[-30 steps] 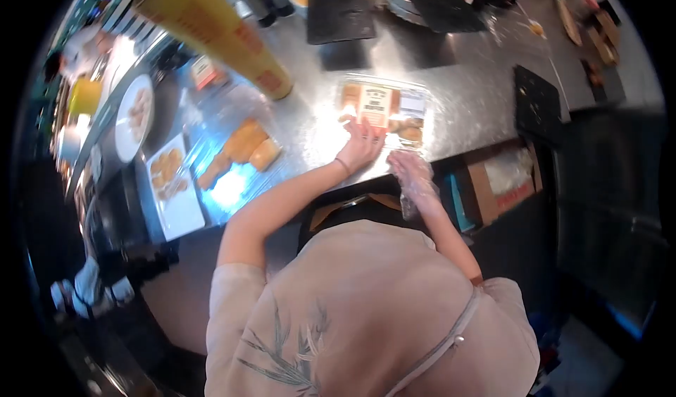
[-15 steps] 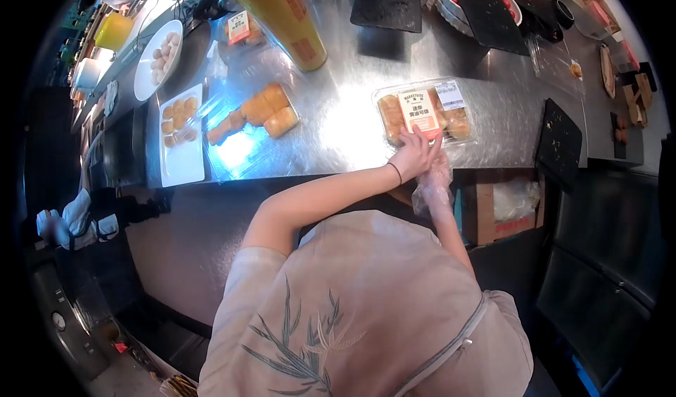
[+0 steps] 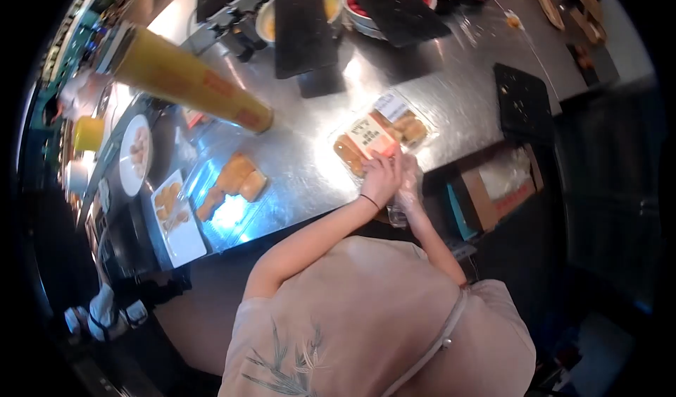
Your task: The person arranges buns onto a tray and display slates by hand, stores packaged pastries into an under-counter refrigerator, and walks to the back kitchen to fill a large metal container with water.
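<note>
A clear plastic package (image 3: 414, 131) of golden bread rolls lies tilted on the steel counter. Across its lid is an orange-and-white paper label (image 3: 369, 138), with a white barcode sticker (image 3: 391, 107) beside it. My bare left hand (image 3: 382, 177), a dark band at its wrist, has its fingers closed at the label's lower edge. My right hand (image 3: 408, 187), in a clear plastic glove, is closed right beside it at the package's near edge. Its fingertips are partly hidden, and what they pinch is unclear.
Wrapped bread (image 3: 241, 178) lies left of the package, near a white tray of rolls (image 3: 187, 245) and a white plate (image 3: 134, 166). A yellow film roll (image 3: 190, 83) stands behind. Black boards (image 3: 303, 30) cover bowls at the back; another black board (image 3: 522, 104) is at the right.
The view has turned and shifted, so the counter now slants and the package appears farther left. Both hands remain at the package's near edge, with the left fingers drawn closer together.
</note>
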Tool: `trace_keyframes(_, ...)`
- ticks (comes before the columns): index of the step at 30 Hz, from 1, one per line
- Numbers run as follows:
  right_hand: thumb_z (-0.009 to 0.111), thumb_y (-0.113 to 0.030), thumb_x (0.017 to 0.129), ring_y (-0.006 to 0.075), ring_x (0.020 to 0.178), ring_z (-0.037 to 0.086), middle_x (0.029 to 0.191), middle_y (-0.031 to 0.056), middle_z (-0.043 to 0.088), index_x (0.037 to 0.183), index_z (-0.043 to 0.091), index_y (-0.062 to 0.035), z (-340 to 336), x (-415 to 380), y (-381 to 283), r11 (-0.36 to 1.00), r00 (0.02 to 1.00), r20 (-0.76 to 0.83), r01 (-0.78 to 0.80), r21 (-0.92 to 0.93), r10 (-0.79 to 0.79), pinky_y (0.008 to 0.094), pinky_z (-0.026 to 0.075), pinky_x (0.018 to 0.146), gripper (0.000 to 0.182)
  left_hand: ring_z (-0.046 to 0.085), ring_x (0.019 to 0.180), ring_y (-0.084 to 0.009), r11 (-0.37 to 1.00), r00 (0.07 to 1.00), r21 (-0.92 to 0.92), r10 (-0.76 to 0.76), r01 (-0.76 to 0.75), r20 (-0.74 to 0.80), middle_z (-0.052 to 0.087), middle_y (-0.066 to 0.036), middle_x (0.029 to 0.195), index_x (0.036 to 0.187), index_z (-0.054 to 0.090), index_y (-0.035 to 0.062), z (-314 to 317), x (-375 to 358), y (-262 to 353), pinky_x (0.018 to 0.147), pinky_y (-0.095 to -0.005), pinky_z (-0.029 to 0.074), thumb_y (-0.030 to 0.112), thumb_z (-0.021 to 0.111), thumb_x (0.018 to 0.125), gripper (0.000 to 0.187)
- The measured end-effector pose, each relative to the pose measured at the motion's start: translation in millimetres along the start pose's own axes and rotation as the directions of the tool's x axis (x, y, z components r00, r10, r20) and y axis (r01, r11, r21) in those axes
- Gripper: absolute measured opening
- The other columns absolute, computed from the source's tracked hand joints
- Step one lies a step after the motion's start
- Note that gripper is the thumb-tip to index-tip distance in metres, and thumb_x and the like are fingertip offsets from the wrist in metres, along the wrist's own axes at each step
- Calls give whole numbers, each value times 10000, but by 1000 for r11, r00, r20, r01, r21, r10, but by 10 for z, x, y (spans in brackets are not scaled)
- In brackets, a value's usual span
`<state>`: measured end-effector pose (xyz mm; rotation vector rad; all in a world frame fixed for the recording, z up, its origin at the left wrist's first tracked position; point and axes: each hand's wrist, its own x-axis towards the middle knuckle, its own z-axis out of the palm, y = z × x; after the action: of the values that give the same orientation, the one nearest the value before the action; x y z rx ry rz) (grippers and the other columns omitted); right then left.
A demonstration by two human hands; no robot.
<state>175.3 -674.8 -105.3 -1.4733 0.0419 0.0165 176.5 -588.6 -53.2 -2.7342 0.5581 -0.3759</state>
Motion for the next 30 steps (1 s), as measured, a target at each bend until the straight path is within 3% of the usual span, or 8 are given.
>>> trace_keyframes(4, 556, -192, 771, 279, 724, 518, 776, 182, 500, 997, 356, 37, -65, 89, 368, 803, 969, 22, 216, -556, -245, 338, 433, 642, 379, 568, 595, -347, 998, 1000, -54, 20, -20, -4, 517, -331, 843, 1206, 380, -39, -134, 9, -36, 510, -392, 486, 139, 411, 773, 469)
trace_keyframes(9, 471, -118, 761, 373, 662, 521, 708, 228, 522, 912, 423, 42, -229, 87, 134, 786, 987, -132, -5, -618, -97, 426, 429, 590, 225, 575, 567, -275, 971, 993, -211, -108, 113, 38, 538, -223, 740, 1213, 376, -19, -556, 241, -392, 473, -339, 482, 108, 448, 749, 486)
trace_keyframes(11, 442, -133, 761, 390, 674, 523, 730, 247, 537, 813, 501, 26, -362, 142, 151, 453, 995, -18, 30, -891, -102, 425, 435, 615, 177, 573, 537, -247, 940, 956, -247, -179, 236, 235, 553, -122, 729, 1232, 342, 21, -797, 386, -769, 489, -343, 478, 99, 455, 744, 506)
trace_keyframes(16, 459, -240, 801, 383, 766, 537, 820, 255, 551, 881, 562, -27, -534, 389, -709, 569, 980, -182, -195, -799, 80, 440, 448, 663, 250, 559, 720, -360, 793, 867, -414, -270, 447, 419, 573, -192, 784, 1243, 328, 109, -767, 447, -1448, 645, -443, 448, 174, 481, 796, 477)
trace_keyframes(17, 471, -250, 792, 371, 849, 518, 928, 245, 525, 973, 543, -55, -580, 487, -497, 29, 898, 47, 66, -997, -437, 438, 439, 718, 276, 562, 711, -363, 780, 861, -419, -287, 464, 420, 578, -189, 795, 1222, 347, 111, -722, 409, -1528, 631, -443, 452, 204, 458, 807, 440)
trace_keyframes(19, 482, -260, 784, 359, 933, 500, 1037, 236, 499, 1064, 524, -82, -510, 753, -540, -571, 585, 490, 54, -819, -647, 435, 430, 773, 335, 566, 702, -365, 763, 848, -419, -314, 493, 427, 582, -185, 805, 1200, 366, 113, -658, 356, -1654, 618, -443, 457, 233, 435, 818, 407)
trace_keyframes(21, 511, -250, 753, 335, 1070, 422, 1195, 192, 406, 1164, 470, -126, -429, 973, -799, 481, 896, 350, 442, -757, -273, 419, 381, 870, 431, 557, 800, -352, 729, 846, -439, -393, 526, 360, 561, -185, 925, 1160, 416, 94, -584, 302, -1712, 666, -428, 455, 271, 499, 799, 411)
trace_keyframes(30, 545, -316, 686, 336, 1025, 478, 1166, 160, 468, 1114, 507, -257, -353, 1667, -789, 297, 623, 781, 741, -602, 27, 409, 397, 849, 434, 473, 985, -334, 648, 836, -627, -549, 432, 8, 461, -189, 1090, 1082, 478, 44, -634, -196, -1525, 817, -365, 400, 151, 561, 762, 347)
